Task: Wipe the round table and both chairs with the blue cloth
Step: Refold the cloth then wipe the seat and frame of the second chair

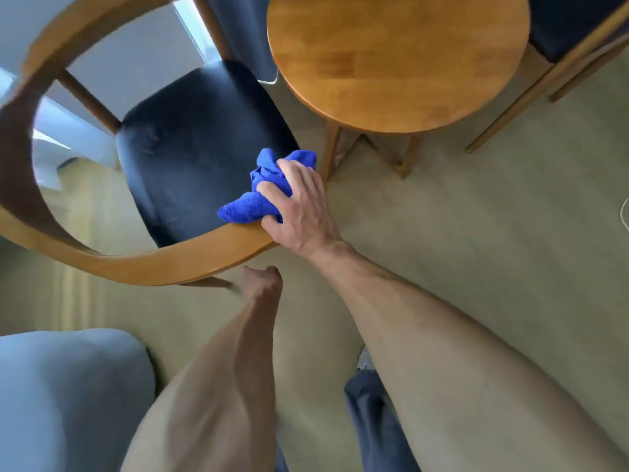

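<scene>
Right hand (pixel 303 206) clutches the bunched blue cloth (pixel 262 189) at the chair's (pixel 143 264) front right arm-rail end, dark seat (pixel 200 144) lying leftward.

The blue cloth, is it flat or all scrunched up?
Scrunched up. The blue cloth bunches in folds under the right hand on the chair.

Right grip (pixel 299 206) clenched, arm outstretched — left grip (pixel 263 281) fisted.

Cloth (pixel 258 190) on near chair's (pixel 190 155) seat edge — table (pixel 398 59) to its R, 2nd chair (pixel 575 32) beyond.
</scene>
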